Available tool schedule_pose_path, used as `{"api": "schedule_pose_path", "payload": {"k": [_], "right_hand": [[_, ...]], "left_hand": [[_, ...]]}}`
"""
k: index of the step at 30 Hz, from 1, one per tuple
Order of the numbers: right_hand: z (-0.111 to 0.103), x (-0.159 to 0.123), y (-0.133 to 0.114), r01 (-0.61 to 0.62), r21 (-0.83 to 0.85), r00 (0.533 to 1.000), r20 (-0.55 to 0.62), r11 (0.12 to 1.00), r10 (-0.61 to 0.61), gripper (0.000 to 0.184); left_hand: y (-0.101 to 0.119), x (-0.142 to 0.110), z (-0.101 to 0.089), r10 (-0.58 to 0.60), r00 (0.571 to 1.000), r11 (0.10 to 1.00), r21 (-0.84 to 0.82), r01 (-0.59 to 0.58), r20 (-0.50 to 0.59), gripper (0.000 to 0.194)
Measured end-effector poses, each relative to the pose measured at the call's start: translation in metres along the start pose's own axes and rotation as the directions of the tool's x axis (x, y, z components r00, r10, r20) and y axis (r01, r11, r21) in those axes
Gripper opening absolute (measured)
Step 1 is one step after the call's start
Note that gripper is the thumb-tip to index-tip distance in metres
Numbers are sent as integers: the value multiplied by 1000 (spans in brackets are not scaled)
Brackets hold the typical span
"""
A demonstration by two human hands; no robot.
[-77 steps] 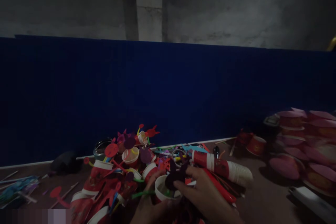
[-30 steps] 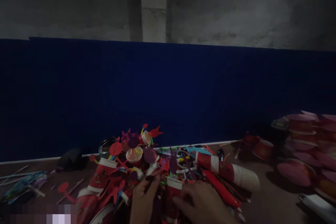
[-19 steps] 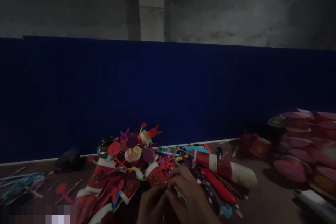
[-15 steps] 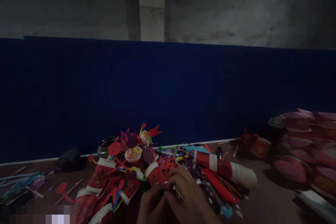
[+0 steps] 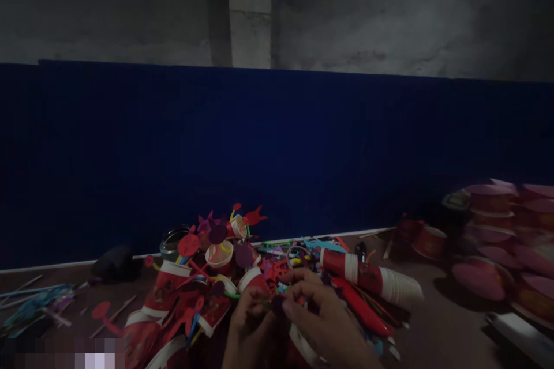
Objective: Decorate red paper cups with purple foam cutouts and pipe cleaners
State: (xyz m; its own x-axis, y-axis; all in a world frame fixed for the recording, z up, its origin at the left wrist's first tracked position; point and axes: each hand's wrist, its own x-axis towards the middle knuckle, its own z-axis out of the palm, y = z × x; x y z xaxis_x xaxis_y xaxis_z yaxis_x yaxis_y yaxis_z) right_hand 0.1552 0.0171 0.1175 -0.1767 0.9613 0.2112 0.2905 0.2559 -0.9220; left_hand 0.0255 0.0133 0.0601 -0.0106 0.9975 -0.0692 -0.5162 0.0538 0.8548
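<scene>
My left hand [image 5: 249,328] and my right hand [image 5: 322,317] are close together at the lower middle, with fingers bent in a pinch. Between their fingertips is a small dark purple round piece [image 5: 277,304], and both hands appear to grip it. Under my right hand a paper cup [image 5: 303,346] shows partly, mostly hidden. Left of my hands lies a heap of red paper cups [image 5: 171,285] with paper cutouts on them. A purple paper disc [image 5: 244,255] and a red paper disc [image 5: 188,245] stick out of that heap.
A nested stack of paper cups [image 5: 396,287] lies on its side at right, beside a red glossy long object [image 5: 363,308]. Many pink-topped cups [image 5: 493,202] stand far right. A dark jar [image 5: 175,239] stands behind the heap. A blue panel [image 5: 277,150] closes off the back.
My hands have drawn slightly apart, my right hand shifting a little right and its fingers lifting. The dark purple piece now shows between them, and a cup shows beneath my right hand.
</scene>
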Motion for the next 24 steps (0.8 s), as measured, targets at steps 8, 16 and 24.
{"api": "schedule_pose_path", "payload": {"k": [8, 16, 24], "right_hand": [[12, 3, 9, 17, -63, 1000, 4, 998, -17, 11], [15, 3, 11, 41, -135, 998, -34, 990, -46, 12], [15, -1, 7, 169, -288, 980, -52, 943, -191, 10]], "left_hand": [[-5, 1, -2, -47, 999, 999, -5, 47, -9, 41], [0, -3, -1, 3, 1000, 999, 38, -2, -9, 44], [5, -4, -4, 84, 996, 978, 196, -77, -29, 33]]}}
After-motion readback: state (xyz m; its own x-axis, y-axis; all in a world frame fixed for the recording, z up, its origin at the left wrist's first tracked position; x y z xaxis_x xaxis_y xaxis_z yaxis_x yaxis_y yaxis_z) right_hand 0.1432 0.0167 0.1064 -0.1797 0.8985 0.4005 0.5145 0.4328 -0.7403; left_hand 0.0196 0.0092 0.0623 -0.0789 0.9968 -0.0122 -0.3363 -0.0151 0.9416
